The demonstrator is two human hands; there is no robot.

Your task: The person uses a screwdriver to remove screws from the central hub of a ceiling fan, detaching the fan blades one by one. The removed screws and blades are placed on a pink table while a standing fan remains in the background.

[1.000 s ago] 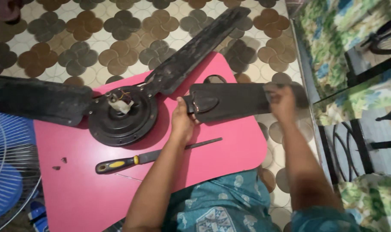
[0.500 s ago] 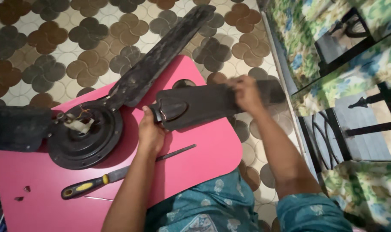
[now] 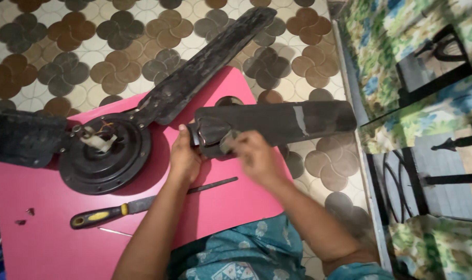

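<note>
A dusty black ceiling fan lies on a pink table (image 3: 49, 243). Its round motor hub (image 3: 98, 155) has two blades still joined to it, one (image 3: 204, 62) pointing up right, one (image 3: 18, 135) to the left. A third, loose blade (image 3: 282, 123) lies across the table's right corner. My left hand (image 3: 186, 158) grips its bracket end. My right hand (image 3: 254, 155) presses a small greyish cloth or pad (image 3: 228, 142) on the blade near that bracket; it is blurred.
A screwdriver with a black and yellow handle (image 3: 98, 216) lies on the table below my left forearm. Small screws (image 3: 25, 216) sit at the left. A patterned tile floor (image 3: 90, 52) lies beyond. Floral cushioned furniture with black metal frames (image 3: 422, 103) stands to the right.
My right hand has slid from the far part of the loose blade back to its bracket end, leaving a pale streak on the blade. My left hand stays on the bracket.
</note>
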